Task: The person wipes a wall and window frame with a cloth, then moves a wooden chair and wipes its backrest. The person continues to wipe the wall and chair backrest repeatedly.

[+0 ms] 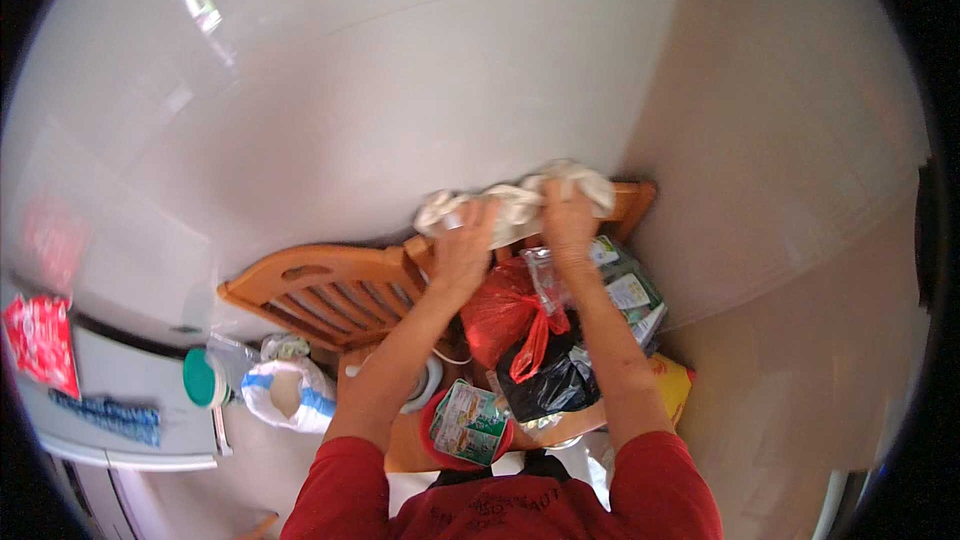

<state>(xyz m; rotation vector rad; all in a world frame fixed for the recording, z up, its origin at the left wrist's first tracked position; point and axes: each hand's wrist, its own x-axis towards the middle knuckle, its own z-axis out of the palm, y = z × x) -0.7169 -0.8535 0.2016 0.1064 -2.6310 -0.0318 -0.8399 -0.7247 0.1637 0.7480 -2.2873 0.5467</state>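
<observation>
A crumpled off-white cloth lies along the top rail of a wooden chair back, against the glossy wall. My left hand grips the left part of the cloth, its fingers blurred. At the cloth's right end my right hand is closed on it near the rail. Between my forearms, below the cloth, sit a tied red plastic bag and a black plastic bag. Clear packages with labels are beside my right forearm.
Another slatted wooden chair back stands left. A red container holding green packs is near my body. Further left are an open white and blue sack, a green-lidded tub and a red package. A yellow bag lies right.
</observation>
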